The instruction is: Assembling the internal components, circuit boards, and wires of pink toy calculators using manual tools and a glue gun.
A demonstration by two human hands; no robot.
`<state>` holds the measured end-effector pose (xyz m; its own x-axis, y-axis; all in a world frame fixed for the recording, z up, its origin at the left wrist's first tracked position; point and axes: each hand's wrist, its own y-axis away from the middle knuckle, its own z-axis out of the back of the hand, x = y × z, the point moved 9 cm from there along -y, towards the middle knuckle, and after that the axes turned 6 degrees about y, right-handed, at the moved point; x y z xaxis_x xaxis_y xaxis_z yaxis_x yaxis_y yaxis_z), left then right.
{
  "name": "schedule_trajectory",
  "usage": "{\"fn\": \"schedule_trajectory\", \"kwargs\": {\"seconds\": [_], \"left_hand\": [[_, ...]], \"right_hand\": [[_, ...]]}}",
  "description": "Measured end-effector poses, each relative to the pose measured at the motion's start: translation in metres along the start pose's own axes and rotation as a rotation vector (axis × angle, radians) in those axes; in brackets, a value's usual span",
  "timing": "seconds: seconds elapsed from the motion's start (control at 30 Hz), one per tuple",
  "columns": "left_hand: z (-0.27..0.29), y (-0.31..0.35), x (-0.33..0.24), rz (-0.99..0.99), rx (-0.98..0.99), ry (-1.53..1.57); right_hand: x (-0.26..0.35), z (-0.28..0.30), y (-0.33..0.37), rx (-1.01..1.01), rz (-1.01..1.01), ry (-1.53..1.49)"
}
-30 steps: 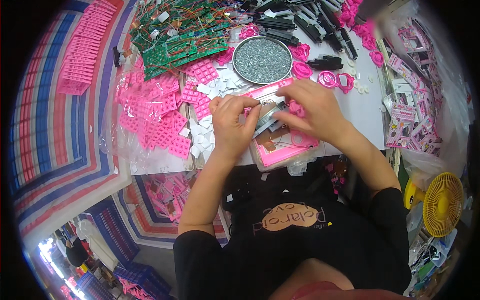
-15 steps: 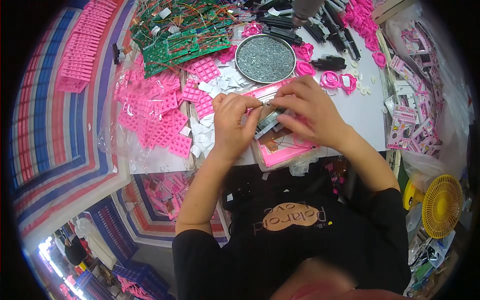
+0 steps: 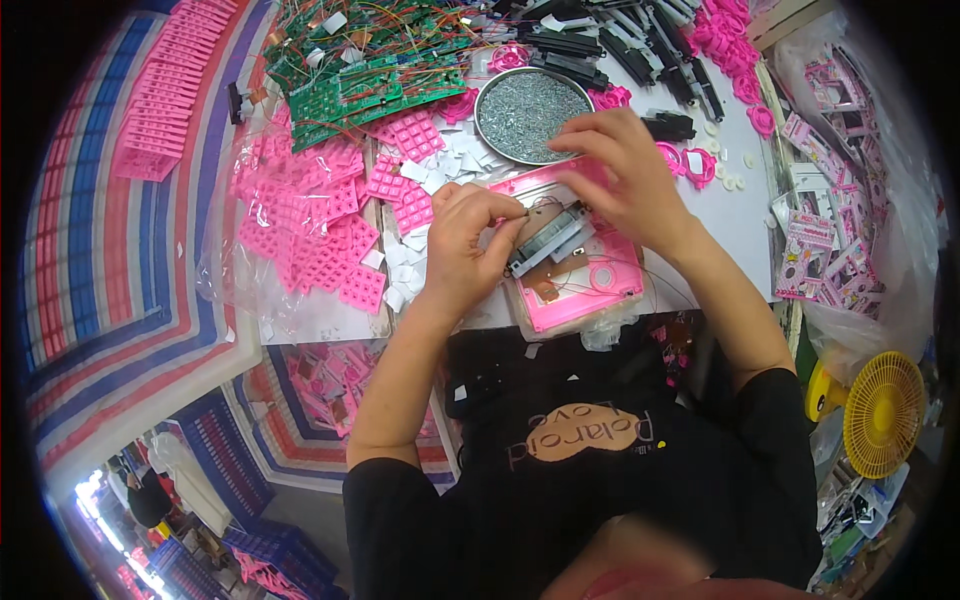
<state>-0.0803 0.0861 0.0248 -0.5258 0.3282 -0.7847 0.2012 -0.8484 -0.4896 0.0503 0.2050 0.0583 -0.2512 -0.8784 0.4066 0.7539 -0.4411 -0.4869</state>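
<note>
1. The left hand [image 3: 468, 245] is curled, with its fingertips pinching the left end of a small grey part [image 3: 545, 240]. The part lies tilted across the middle of a pink case [image 3: 590, 285].
2. The right hand [image 3: 625, 180] is bent over the far edge of the pink case. Its fingertips point down and left toward the grey part. Whether they grip anything cannot be told, because the hand hides its own fingertips.
3. The pink case lies flat on the white table [image 3: 740, 225], near the table's near edge and directly in front of the person. A round opening shows at the case's near right corner.
4. A round metal dish [image 3: 530, 115] of small grey screws stands just beyond the case, touching the area under the right hand's fingers.
5. Left of the left hand lie white paper bits [image 3: 410, 265] and pink keypads [image 3: 330, 235], some on a clear plastic bag.
6. Green circuit boards [image 3: 370, 85] with coloured wires are heaped at the far left of the table.
7. Black parts [image 3: 620, 50] lie in a row at the far side. Pink rings [image 3: 695, 165] lie right of the dish.
8. A yellow fan [image 3: 885, 415] stands at the near right, off the table.
</note>
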Motion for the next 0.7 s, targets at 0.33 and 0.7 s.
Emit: {"fn": "schedule_trajectory", "kwargs": {"seconds": [0.33,0.7], "left_hand": [[-0.006,0.002,-0.006,-0.086,0.003,0.036],[-0.002,-0.001,-0.013,-0.132,0.0,-0.068]], "right_hand": [[0.037,-0.01,0.02,0.166,0.08,-0.142],[0.035,-0.002,0.016,0.1,0.069,-0.105]]}}
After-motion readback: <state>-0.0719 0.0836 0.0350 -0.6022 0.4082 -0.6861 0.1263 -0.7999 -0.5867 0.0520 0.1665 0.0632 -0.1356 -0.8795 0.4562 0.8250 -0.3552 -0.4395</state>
